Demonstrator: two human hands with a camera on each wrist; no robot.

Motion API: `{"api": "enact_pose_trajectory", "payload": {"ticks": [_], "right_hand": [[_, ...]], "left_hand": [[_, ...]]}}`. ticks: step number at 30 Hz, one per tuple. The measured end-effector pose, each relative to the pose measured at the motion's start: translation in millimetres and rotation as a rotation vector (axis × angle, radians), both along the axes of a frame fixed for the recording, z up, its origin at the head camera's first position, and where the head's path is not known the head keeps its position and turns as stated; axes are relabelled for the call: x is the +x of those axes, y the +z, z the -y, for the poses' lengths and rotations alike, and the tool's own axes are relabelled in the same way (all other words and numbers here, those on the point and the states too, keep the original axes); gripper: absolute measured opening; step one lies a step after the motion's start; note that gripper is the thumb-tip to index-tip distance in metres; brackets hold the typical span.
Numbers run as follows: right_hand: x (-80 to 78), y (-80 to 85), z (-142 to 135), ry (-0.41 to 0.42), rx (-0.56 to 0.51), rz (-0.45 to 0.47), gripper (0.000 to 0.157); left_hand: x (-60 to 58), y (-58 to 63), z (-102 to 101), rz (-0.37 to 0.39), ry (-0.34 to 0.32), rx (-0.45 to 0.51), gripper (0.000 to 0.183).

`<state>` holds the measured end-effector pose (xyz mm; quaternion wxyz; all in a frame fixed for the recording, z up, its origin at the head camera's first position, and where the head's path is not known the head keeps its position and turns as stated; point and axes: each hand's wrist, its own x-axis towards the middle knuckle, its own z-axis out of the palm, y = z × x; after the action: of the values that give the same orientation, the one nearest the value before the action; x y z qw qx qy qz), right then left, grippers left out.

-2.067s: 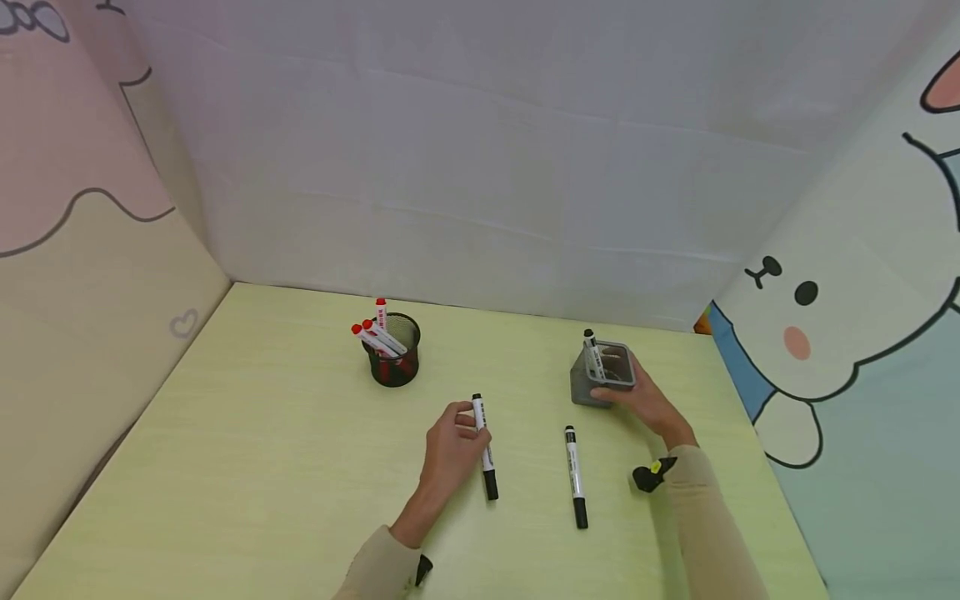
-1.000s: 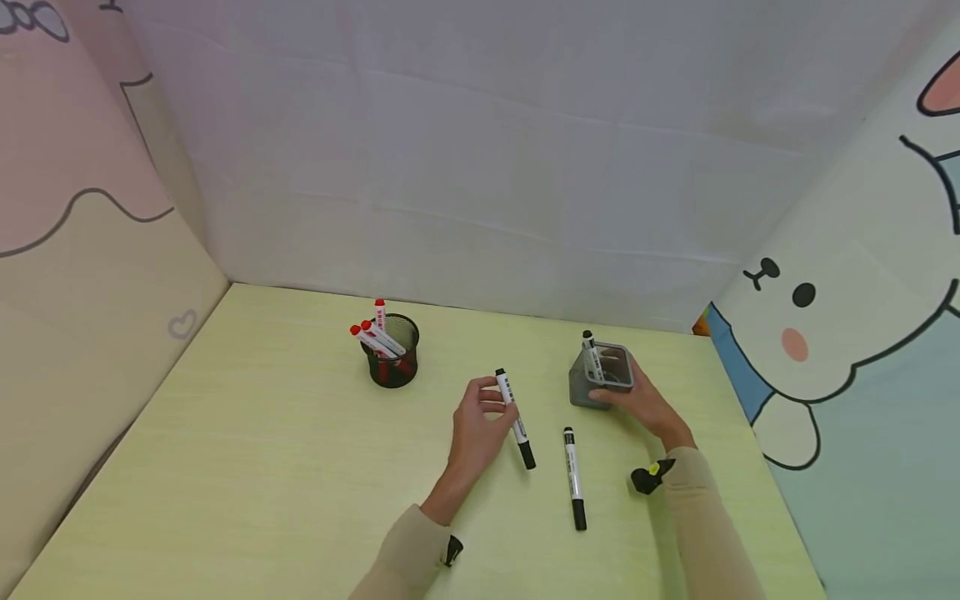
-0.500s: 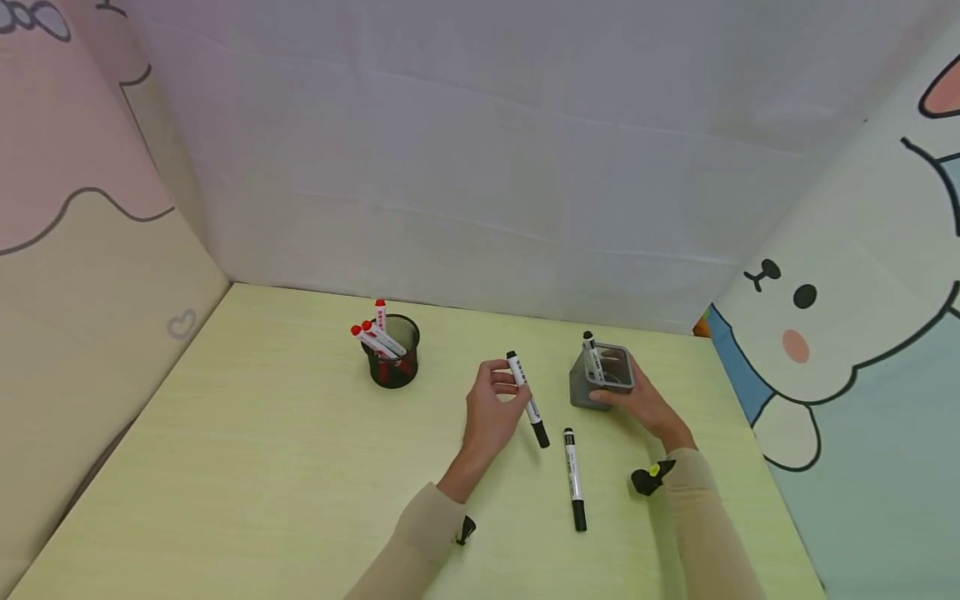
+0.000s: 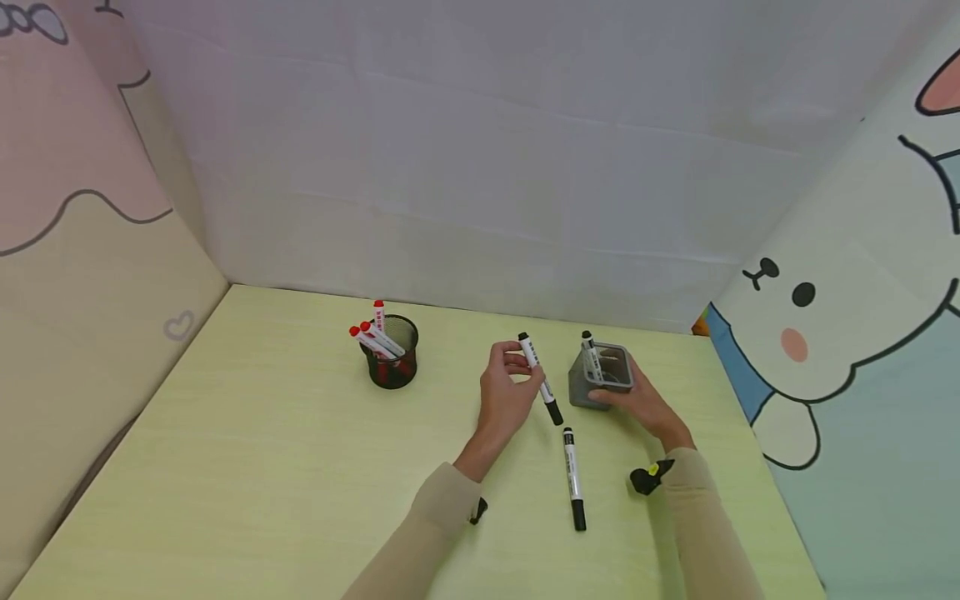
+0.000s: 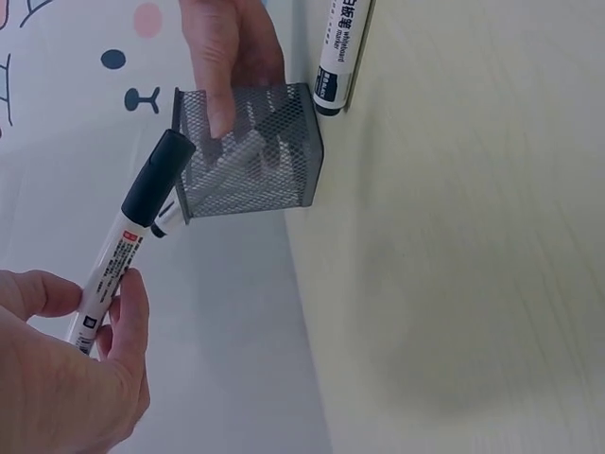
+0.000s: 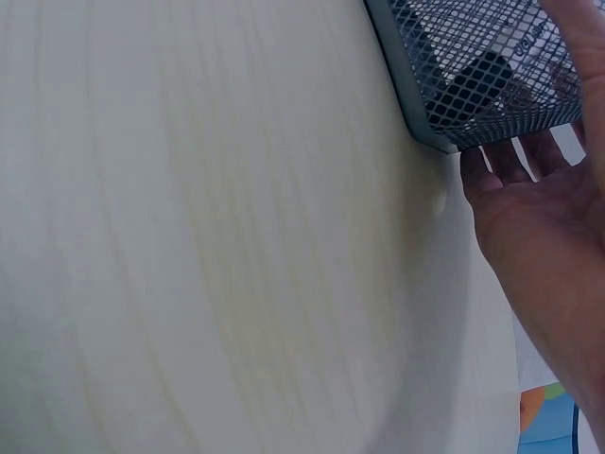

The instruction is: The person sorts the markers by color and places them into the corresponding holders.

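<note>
My left hand (image 4: 510, 392) pinches a black-capped whiteboard marker (image 5: 112, 260) between thumb and fingers. The marker is tilted in the air, its black cap pointing down and to the right, left of the grey mesh pen holder (image 4: 581, 387). My right hand (image 4: 643, 404) grips that square holder by its right and near sides on the table. Inside the holder leans another black marker (image 4: 592, 354), its end above the rim. A further black marker (image 4: 573, 479) lies on the table in front of the holder.
A round black mesh pen holder (image 4: 392, 372) with several red-capped markers (image 4: 382, 337) stands at the back left. The pale yellow-green table (image 4: 262, 467) meets a white backdrop (image 4: 465, 167) behind and cartoon-printed panels at both sides.
My left hand has carried its marker up and to the right, toward the grey holder, and the marker has tilted further. My right hand stays on the holder.
</note>
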<state>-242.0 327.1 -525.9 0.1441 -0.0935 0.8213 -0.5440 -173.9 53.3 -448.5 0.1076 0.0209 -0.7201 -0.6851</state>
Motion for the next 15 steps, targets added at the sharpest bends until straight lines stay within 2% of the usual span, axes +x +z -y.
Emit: {"api": "enact_pose_trajectory", "payload": {"ticks": [7, 15], "right_hand": [[-1.0, 0.0, 1, 0.022, -0.014, -0.046, 0.093], [-0.9, 1.9, 2, 0.011, -0.027, -0.018, 0.094]], "left_hand": [[-11.1, 3.4, -8, -0.052, 0.000, 0.020, 0.036], [-20.5, 10.4, -16, -0.085, 0.011, 0.025, 0.038]]}}
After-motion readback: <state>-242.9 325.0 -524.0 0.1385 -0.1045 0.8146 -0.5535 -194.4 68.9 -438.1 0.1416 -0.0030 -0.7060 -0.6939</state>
